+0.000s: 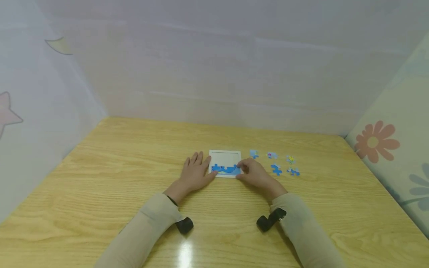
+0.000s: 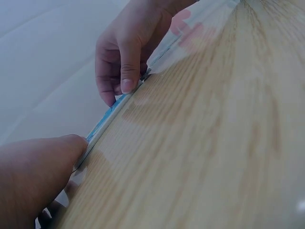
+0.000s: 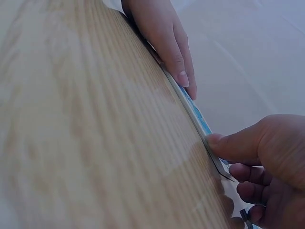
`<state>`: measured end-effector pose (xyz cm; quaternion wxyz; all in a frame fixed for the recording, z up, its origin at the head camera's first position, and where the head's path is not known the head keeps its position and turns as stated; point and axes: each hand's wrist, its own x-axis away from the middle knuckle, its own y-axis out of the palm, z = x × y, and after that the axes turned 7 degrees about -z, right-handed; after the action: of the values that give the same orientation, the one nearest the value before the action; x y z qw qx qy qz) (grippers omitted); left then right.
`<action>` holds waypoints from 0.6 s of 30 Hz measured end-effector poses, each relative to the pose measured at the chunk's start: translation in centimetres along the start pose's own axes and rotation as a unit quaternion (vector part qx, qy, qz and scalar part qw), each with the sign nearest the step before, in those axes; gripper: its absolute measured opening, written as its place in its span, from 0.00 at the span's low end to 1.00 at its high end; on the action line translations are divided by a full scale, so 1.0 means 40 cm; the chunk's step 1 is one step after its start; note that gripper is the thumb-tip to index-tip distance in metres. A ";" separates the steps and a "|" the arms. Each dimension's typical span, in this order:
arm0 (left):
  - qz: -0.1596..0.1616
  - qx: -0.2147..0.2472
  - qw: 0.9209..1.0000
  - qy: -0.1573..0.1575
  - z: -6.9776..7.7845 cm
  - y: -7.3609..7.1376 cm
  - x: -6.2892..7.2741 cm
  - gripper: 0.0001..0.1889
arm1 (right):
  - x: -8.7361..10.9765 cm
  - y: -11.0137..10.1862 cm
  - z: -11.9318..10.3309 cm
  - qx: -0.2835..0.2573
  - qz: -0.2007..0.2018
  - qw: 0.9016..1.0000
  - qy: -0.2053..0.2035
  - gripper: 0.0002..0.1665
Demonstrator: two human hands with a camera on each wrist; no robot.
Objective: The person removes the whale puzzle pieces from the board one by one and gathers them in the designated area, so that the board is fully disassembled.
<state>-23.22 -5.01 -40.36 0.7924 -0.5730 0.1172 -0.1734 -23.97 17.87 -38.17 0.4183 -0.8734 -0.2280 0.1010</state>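
A white puzzle frame [image 1: 225, 151] lies flat on the table, with joined blue puzzle pieces [image 1: 229, 170] along its near side and its far part bare. My left hand [image 1: 195, 175] rests at the frame's left side, fingers straight and spread, thumb at the near left corner. At the right end, my right hand [image 1: 258, 175] has its thumb and index finger bent about the rightmost blue piece, thumb at the near edge. In the left wrist view, that right hand [image 2: 125, 55] reaches down onto the frame. The right wrist view shows the left hand [image 3: 162, 40] at the far end.
Several loose puzzle pieces lie right of the frame, among them a light blue piece [image 1: 253, 153], a yellow flower piece [image 1: 291, 159] and a blue piece [image 1: 276, 169]. The wooden table [image 1: 134, 149] meets a pale cloth wall [image 1: 228, 82] behind.
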 end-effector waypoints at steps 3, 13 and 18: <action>0.000 0.001 1.000 0.000 0.001 -0.002 0.000 0.35 | 0.001 -0.001 -0.005 0.001 0.000 1.000 -0.003 0.17; 0.016 0.015 1.000 0.016 0.004 -0.006 0.002 0.34 | 0.001 -0.001 -0.005 0.007 0.001 1.000 0.007 0.18; 0.028 0.009 0.998 0.048 0.012 -0.006 0.008 0.33 | -0.001 0.000 -0.006 -0.003 0.003 1.000 0.009 0.17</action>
<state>-22.79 -4.77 -39.98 0.7953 -0.5537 0.1697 -0.1793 -23.89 17.68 -38.01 0.4177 -0.8761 -0.2221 0.0933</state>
